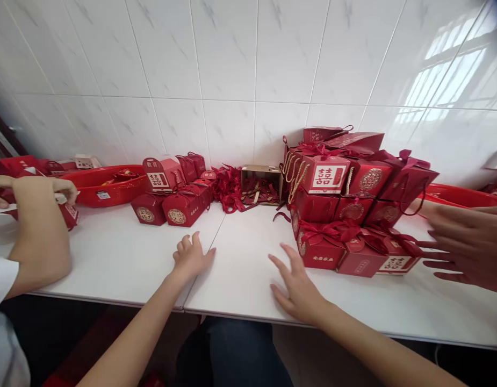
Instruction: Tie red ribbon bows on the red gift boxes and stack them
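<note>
My left hand [193, 255] rests over the white table [232, 252] with its fingers apart and nothing in them. My right hand [295, 283] is to its right, fingers spread, also holding nothing. Ahead of the left hand stands a small group of red gift boxes [184, 207], some with gold round emblems. A tall stack of red gift boxes [321, 252], tied with ribbons and stacked in layers, rises beyond the right hand; the hand does not touch it. Between the two groups lie a heap of red ribbons [229, 188] and an open cardboard box [261, 171] with dark red pieces inside.
At the left, a co-worker's arm [41, 226] bends over red boxes beside a red basin [107, 183]. On the right, another person's hand [469, 242] reaches in near the stack, before a second red basin [466, 194]. A tiled wall [228, 64] backs the table.
</note>
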The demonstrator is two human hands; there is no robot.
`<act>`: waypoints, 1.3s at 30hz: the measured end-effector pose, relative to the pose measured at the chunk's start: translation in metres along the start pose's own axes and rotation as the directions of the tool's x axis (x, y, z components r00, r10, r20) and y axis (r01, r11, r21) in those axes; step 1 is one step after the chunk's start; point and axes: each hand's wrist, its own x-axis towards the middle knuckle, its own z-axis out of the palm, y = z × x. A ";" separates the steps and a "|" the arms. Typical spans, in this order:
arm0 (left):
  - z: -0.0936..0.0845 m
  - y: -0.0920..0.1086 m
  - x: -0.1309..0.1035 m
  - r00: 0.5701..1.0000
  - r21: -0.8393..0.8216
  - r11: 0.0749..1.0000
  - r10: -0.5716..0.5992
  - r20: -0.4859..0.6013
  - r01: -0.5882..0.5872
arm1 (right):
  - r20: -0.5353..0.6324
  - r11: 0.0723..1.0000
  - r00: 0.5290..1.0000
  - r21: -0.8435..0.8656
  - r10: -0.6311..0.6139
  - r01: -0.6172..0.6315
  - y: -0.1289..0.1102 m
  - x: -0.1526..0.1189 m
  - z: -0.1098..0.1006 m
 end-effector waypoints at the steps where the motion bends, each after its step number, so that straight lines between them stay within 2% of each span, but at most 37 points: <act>1: 0.001 -0.005 0.010 0.998 0.016 0.999 -0.035 -0.056 0.036 | 0.089 1.000 0.996 0.004 0.009 -0.009 -0.001 0.015 0.012; 2: 0.002 -0.009 0.020 0.991 0.023 0.997 -0.067 -0.117 0.070 | 0.154 0.999 0.988 0.002 0.033 -0.033 -0.001 0.031 0.023; 4: 0.005 -0.017 0.038 0.964 0.010 0.993 -0.116 -0.238 0.121 | 0.209 0.995 0.973 -0.022 0.100 -0.098 0.000 0.065 0.044; 8: 0.010 -0.029 0.074 0.899 -0.040 0.992 -0.126 -0.419 0.120 | 0.155 0.978 0.967 -0.085 0.204 -0.193 0.001 0.135 0.081; 13: 0.018 -0.036 0.104 0.882 -0.050 0.994 -0.110 -0.458 0.097 | 0.067 0.962 0.962 -0.088 0.265 -0.259 0.014 0.211 0.123; 17: 0.025 -0.038 0.107 0.868 -0.037 0.998 -0.062 -0.493 0.050 | 0.037 0.964 0.965 -0.069 0.259 -0.256 0.029 0.260 0.147; 20: 0.027 -0.041 0.106 0.863 -0.061 0.997 -0.079 -0.498 0.056 | 0.053 0.971 0.970 -0.051 0.236 -0.234 0.038 0.284 0.161; 25: 0.026 -0.045 0.110 0.875 -0.174 0.974 -0.211 -0.436 0.148 | 0.068 0.974 0.972 0.006 0.224 -0.225 0.048 0.295 0.173; 30: 0.021 -0.050 0.113 0.875 -0.277 0.938 -0.307 -0.375 0.210 | -0.077 0.953 0.956 0.126 0.285 -0.274 0.050 0.280 0.168; 32: 0.019 -0.052 0.114 0.868 -0.314 0.920 -0.344 -0.357 0.235 | -0.148 0.928 0.926 0.202 0.347 -0.315 0.048 0.270 0.164; 35: 0.015 -0.055 0.114 0.864 -0.356 0.901 -0.372 -0.338 0.249 | -0.224 0.855 0.852 0.350 0.472 -0.382 0.044 0.251 0.157; 39: 0.011 -0.055 0.109 0.859 -0.394 0.887 -0.384 -0.338 0.241 | -0.221 0.711 0.747 0.553 0.627 -0.434 0.043 0.222 0.142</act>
